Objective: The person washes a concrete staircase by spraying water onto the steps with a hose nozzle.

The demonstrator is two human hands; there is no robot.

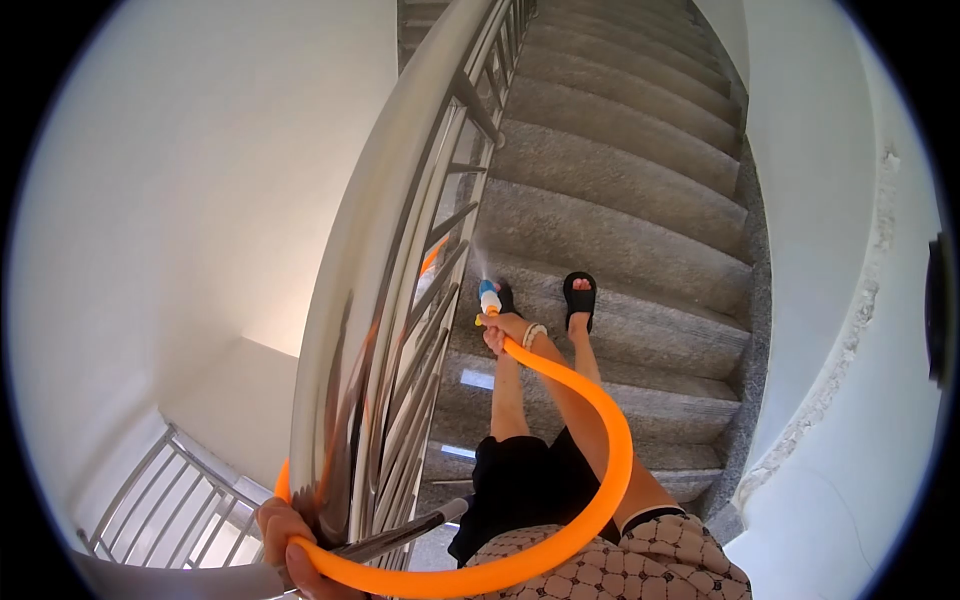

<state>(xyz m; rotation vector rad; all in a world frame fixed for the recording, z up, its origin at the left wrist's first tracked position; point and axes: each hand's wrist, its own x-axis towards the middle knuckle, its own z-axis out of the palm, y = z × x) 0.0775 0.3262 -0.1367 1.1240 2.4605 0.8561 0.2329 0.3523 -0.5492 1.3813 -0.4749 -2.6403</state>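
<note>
My right hand (503, 328) is closed round the end of an orange hose (612, 440), just behind a blue and white spray nozzle (489, 297). A fine mist leaves the nozzle toward the steps by the railing. From there the hose loops round in front of my body to my left hand (290, 545), whose fingers are wrapped round it at the lower left, beside the metal handrail (345, 260). Part of the hose shows behind the handrail.
Grey stone stairs (620, 200) curve upward ahead, with my feet in black sandals (579, 296) on them. Metal railing bars line the left side. A white wall (810, 200) with a rough broken strip stands right. Another railing (180, 500) is lower left.
</note>
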